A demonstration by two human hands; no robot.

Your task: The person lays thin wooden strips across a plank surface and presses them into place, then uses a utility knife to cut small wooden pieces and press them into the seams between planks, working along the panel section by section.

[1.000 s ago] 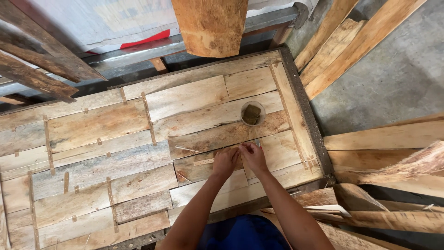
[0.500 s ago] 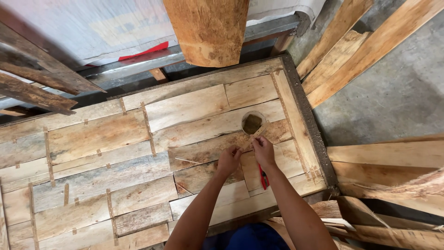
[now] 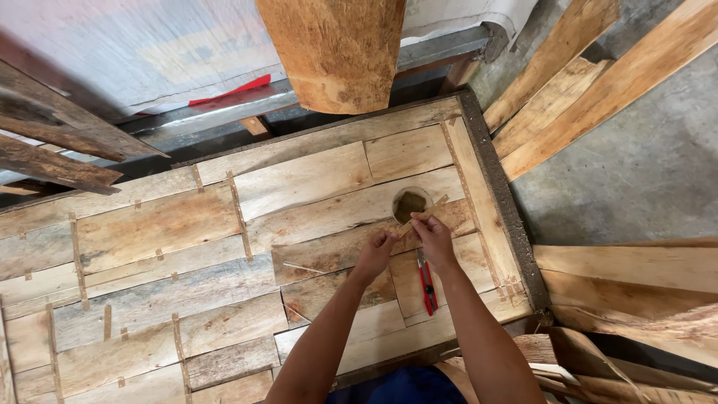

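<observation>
seen from the head camera, looking straight down: both hands meeting over a patchwork wooden panel [image 3: 224, 247] built of pale, mismatched boards inside a darker frame. left hand [image 3: 376, 253] pinched shut on the near end of a thin wood sliver [image 3: 410, 224], fingers curled under. right hand [image 3: 434, 238] gripping the same sliver from the other side, thumb and fingertips closed around it just below a round hole [image 3: 410, 203] cut in the panel. inside the hole, only a brownish, shadowed surface showing; what it is cannot be told. sliver short and narrow, long axis running diagonally, lower-left to upper-right, far tip aimed at the hole's lower rim and touching or nearly touching it. red-handled cutter [image 3: 426, 283] lying flat on the boards just beside the right wrist, long axis running near to far, untouched by either hand. broad rough-sawn slab [image 3: 333, 49] hanging into the top of the frame above the panel. loose planks [image 3: 591, 97] leaning diagonally at upper right against grey concrete floor [image 3: 643, 179]. more offcuts stacked at lower right [image 3: 636, 284]. red strip [image 3: 235, 91] resting on a metal rail beyond the panel's far edge.
</observation>
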